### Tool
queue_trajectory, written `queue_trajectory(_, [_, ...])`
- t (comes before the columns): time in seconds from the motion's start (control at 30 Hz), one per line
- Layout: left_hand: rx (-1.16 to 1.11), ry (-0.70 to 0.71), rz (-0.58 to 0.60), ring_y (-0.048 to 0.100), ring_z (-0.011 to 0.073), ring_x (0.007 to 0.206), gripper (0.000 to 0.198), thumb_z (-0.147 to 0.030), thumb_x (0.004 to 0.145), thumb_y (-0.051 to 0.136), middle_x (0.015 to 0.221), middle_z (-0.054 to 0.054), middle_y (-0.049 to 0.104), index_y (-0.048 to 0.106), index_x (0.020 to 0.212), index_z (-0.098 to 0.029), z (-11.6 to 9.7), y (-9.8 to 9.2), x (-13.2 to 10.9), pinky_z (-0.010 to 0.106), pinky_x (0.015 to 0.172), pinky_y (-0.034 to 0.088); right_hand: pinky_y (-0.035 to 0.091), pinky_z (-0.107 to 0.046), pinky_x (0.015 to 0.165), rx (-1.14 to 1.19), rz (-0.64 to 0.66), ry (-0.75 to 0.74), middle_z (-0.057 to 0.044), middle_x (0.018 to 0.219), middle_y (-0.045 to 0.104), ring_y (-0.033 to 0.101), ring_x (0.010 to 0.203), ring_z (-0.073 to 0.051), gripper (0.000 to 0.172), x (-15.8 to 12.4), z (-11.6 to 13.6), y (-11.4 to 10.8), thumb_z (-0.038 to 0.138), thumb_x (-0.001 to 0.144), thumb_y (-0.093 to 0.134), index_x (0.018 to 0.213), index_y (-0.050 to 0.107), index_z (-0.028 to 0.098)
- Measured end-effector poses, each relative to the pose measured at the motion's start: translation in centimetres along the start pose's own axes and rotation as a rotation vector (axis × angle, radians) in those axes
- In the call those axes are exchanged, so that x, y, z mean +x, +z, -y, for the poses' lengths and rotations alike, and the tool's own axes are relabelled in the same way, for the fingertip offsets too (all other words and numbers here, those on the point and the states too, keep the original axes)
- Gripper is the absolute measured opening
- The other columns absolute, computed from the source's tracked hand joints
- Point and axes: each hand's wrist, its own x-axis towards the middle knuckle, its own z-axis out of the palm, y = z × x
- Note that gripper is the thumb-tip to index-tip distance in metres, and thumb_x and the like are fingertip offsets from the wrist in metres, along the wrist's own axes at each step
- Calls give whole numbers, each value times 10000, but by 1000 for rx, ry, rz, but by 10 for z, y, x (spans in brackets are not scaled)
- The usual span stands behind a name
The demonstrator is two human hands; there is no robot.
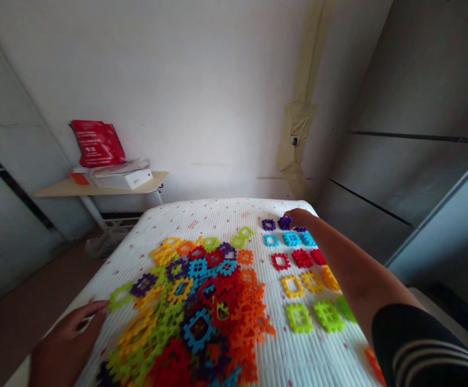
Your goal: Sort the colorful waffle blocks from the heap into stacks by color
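Note:
A heap of flat plastic interlocking tiles (201,306) in orange, yellow, green, blue, purple and red lies on a white ribbed mat (201,215). To its right, tiles sit sorted in rows by colour: purple (268,224), blue (291,239), red (302,258), yellow (292,286), green (299,318). My right hand (298,217) reaches to the far purple row, fingers closed on a purple tile (284,221). My left hand (70,333) rests at the mat's left edge, fingers stretched flat beside a green tile (118,296).
A small wooden shelf (100,188) at the back left carries a red bag (97,142) and a white box (127,179). Grey cabinet doors (411,177) stand along the right. A white wall is behind the mat, bare floor to the left.

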Motion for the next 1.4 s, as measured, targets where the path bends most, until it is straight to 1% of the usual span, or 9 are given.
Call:
queue_trajectory(0.17, [-112,-95,64,654,202,745,219,-457,649,523,938,-103,712,678,730,-325,-15,-8,-8,324,728,503,483,-362,781,-28,-57,-10,-120,1045,674,616,967,-297,523,-4,6,-8,156,583,719,1099,647,201])
queue_trajectory(0.3, [-171,-14,47,651,214,796,246,-432,648,542,1055,-36,691,686,787,-288,-3,0,-6,339,779,493,449,-376,879,-36,-162,-46,-146,1203,593,562,1076,-294,552,-19,25,-29,83,655,635,1199,578,160])
queue_trajectory(0.43, [-186,82,43,652,226,776,320,-436,675,510,1014,44,700,687,847,-232,4,5,-7,333,782,494,428,-331,921,-4,-246,-145,-110,1238,575,542,1111,-248,502,-55,66,-40,137,734,591,1233,548,175])
queue_trajectory(0.6, [-213,138,41,655,209,800,327,-406,700,479,954,48,711,681,860,-204,5,8,-11,289,779,495,495,-277,773,252,-335,-442,-77,1132,635,633,922,-184,362,-133,138,-16,264,845,530,1202,558,217])
queue_trajectory(0.7, [-226,128,53,654,193,786,322,-379,713,459,950,36,715,675,875,-203,6,10,-14,278,780,497,492,-244,672,346,-385,-641,-64,945,676,642,757,-145,240,-182,177,9,249,902,452,1077,614,220])
queue_trajectory(0.83, [-157,109,112,650,180,837,343,-354,740,422,940,30,713,663,931,-199,6,12,-14,262,810,486,463,-215,592,382,-562,-738,-62,766,652,608,642,-120,237,-223,208,35,228,940,397,945,627,173])
queue_trajectory(1.03, [1,86,172,624,194,881,445,-440,760,455,1005,81,658,614,1087,-183,-9,20,-4,283,802,468,467,-248,553,375,-719,-764,-73,786,650,597,634,-141,202,-228,219,51,162,926,390,938,592,148])
queue_trajectory(1.23, [152,29,220,617,268,858,556,-646,693,449,1011,115,608,667,1005,-242,-27,26,4,347,695,458,491,-260,581,406,-729,-783,-78,815,658,609,659,-146,186,-223,224,57,159,925,389,991,562,147])
queue_trajectory(1.4, [237,10,243,608,273,910,546,-661,690,442,1018,101,623,666,1003,-274,-31,27,2,326,663,447,486,-246,583,401,-766,-776,-72,776,654,614,667,-142,195,-224,224,56,168,928,378,966,570,160])
